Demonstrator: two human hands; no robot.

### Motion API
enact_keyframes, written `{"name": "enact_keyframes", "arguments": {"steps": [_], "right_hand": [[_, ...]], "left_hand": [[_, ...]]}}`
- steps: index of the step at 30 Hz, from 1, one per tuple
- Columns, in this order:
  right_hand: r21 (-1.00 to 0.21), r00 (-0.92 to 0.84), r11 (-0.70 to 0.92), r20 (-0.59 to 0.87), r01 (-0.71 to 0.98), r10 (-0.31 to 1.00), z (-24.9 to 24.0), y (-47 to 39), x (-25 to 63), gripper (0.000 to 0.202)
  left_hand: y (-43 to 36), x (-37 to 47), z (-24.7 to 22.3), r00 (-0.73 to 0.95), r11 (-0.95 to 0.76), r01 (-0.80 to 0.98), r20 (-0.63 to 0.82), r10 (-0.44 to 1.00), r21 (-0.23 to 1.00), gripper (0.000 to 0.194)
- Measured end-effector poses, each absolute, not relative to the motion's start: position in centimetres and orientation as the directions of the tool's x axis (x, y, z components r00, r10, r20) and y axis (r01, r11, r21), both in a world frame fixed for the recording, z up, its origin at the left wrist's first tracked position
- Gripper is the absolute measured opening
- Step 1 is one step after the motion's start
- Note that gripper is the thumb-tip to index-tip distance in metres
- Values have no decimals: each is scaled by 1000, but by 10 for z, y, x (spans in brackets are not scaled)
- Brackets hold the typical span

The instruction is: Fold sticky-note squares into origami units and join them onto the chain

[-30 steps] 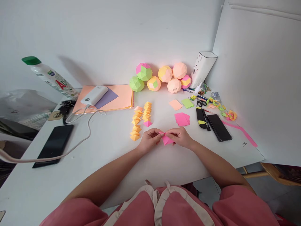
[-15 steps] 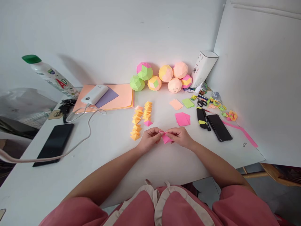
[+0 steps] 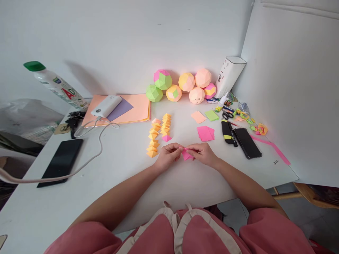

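Note:
A small pink piece of paper (image 3: 186, 155) is pinched between both hands above the white table. My left hand (image 3: 169, 155) is closed on its upper left edge, thumb and fingertips together. From the other side my right hand (image 3: 202, 153) grips the upper right edge, the thumb lying across the sheet. Fingertips hide part of the paper's top. Just beyond my left hand stand two rows of folded orange paper units (image 3: 153, 143), with a folded pink unit (image 3: 167, 138) at the near end of the right row. Pink paper squares (image 3: 206, 133) lie beyond my right hand.
Faceted paper balls (image 3: 186, 82) line the back wall. Peach squares (image 3: 198, 117), green squares (image 3: 212, 115), scissors (image 3: 227, 115), a glue bottle (image 3: 221, 103), a cutter (image 3: 227, 132) and a phone (image 3: 247, 143) lie right. Leftward are a white cable (image 3: 100, 148), another phone (image 3: 60, 162) and a power bank (image 3: 106, 106).
Both hands keep their hold on the pink paper in nearly the same place. Only a very slight shift of the fingers and paper shows.

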State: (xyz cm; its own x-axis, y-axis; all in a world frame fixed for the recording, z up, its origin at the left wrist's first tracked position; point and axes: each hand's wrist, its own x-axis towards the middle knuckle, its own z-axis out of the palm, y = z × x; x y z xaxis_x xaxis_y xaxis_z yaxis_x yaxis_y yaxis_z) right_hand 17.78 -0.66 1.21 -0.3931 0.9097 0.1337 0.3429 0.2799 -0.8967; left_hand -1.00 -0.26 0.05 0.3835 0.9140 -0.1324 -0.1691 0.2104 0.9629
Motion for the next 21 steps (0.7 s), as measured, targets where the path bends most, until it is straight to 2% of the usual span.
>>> {"name": "enact_keyframes", "arguments": {"steps": [7, 21], "right_hand": [[-799, -395, 423, 256, 427, 882, 12, -6, 178, 25], [-738, -407, 523, 360, 426, 839, 11, -5, 177, 25]], "left_hand": [[-3, -10, 2, 376, 229, -169, -152, 914, 959, 25], [-2, -11, 0, 384, 212, -182, -128, 914, 960, 21]]}}
